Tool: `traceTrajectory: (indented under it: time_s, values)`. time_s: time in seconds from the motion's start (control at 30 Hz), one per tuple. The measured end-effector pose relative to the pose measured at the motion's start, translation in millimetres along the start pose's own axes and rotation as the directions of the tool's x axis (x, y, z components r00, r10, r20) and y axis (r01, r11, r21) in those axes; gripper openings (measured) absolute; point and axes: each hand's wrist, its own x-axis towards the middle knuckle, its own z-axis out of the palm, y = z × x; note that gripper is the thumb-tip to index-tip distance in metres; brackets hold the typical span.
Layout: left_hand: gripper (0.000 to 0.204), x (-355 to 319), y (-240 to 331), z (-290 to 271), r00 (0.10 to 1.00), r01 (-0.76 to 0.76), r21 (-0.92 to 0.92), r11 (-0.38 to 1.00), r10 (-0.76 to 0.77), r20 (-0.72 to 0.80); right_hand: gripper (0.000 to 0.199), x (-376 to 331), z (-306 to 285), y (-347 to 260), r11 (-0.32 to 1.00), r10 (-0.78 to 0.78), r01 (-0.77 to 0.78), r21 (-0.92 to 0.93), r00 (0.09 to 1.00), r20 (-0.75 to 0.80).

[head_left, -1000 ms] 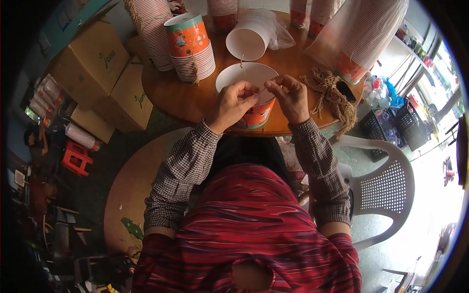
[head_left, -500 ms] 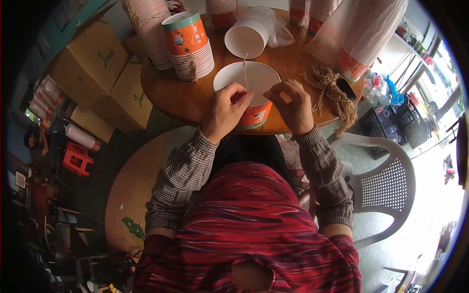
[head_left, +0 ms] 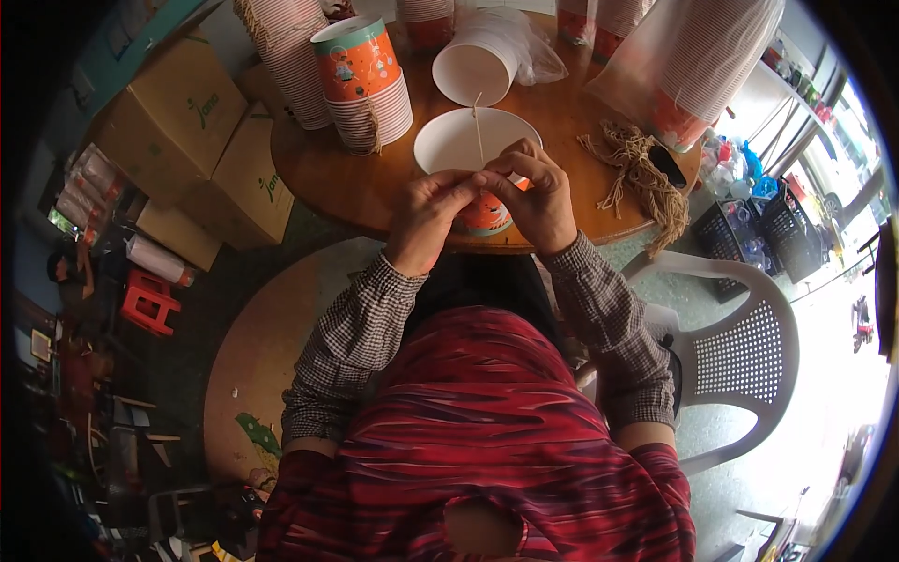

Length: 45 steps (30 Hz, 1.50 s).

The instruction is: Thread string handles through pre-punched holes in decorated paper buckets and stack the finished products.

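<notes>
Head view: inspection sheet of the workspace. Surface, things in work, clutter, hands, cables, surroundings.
Surface: round brown wooden table.
Job's things: open orange bucket, white inside; light cord across its opening.
Clutter: stacked buckets, bagged buckets, tan twine bundle.
Hands: left hand pinches the cord; right hand has its fingertips against the left's, grip hidden.
Cables: nothing seen.
Surroundings: cardboard boxes and red stool at left; pale plastic chair at right.

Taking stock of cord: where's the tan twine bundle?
In the head view, the tan twine bundle lies at the right edge of the wooden table, right of the right hand.
</notes>
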Motion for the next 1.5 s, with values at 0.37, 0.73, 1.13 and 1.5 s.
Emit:
traceTrajectory:
  time_s: [0.37, 0.73, 1.13, 1.5]
  values:
    - [0.017, 12.8, -12.0, -15.5, 0.997, -0.074, -0.038, 0.997, 0.074, -0.001, 0.017, 3.4, -0.3, 7.8, 0.992, 0.057, -0.073, 0.100, 0.986, 0.158]
    - [0.020, 12.2, -6.3, -0.2, 0.960, -0.232, 0.210, 0.950, 0.259, -0.108, 0.010, 0.8, 3.3, 7.7, 0.982, 0.180, -0.182, 0.044, 0.983, 0.043]
    - [0.012, 17.7, -12.3, -2.2, 0.926, -0.274, 0.366, 0.890, 0.346, -0.149, 0.009, -4.7, 10.2, 6.2, 0.996, 0.074, -0.077, -0.047, 0.995, -0.068]
    - [0.011, 11.4, -4.1, -0.1, 0.888, -0.358, 0.547, 0.757, 0.456, -0.051, 0.009, -6.2, 8.5, 7.9, 0.994, 0.107, -0.108, -0.002, 0.993, -0.055]
